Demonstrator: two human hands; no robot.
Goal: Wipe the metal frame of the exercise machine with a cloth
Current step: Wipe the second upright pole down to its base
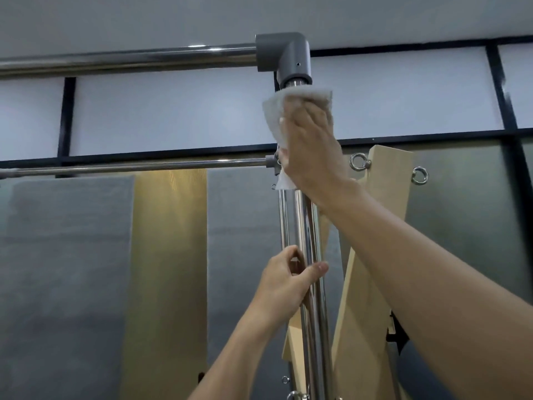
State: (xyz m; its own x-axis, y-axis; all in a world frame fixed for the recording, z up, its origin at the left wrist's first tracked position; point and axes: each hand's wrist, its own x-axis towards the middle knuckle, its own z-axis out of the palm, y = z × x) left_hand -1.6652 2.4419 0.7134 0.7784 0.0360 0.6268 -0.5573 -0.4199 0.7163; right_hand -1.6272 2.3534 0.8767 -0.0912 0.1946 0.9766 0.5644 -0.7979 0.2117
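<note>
The right hand (310, 148) presses a cloth (277, 116) around the upright pole (302, 220) just under the grey elbow (284, 53), while the left hand (284, 280) grips the pole lower down.

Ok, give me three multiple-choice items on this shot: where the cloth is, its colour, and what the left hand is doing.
1. Where is the cloth? A) on the upright pole below the grey elbow joint B) over the left forearm C) on the floor
2. What colour is it? A) blue B) white C) yellow
3. What is the left hand doing? A) hanging free B) holding a bottle C) gripping the upright pole
Answers: 1 A, the right hand holds it there; 2 B, plainly white; 3 C, it curls round the pole.
</note>
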